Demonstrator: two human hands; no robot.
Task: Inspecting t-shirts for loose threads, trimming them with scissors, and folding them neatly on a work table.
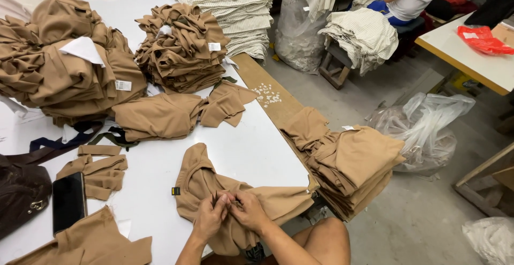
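Tan knit fabric fills the head view: a soft tan garment (214,190) lies crumpled on the white worktable (251,152), near its front edge, just before the person. The left hand (210,217) and the right hand (247,210) meet over it, fingertips touching, fingers drawn narrow and pinching a small fold of the cloth between them. A little dark label (175,191) sits at the garment's left edge. Left of the hands lie small tan cut pieces (99,168), a black phone (68,201) face up and a dark brown bag (21,192). Tall stacks of folded tan garments (182,48) stand farther back, and another tan pile (348,160) hangs off the table's right side.
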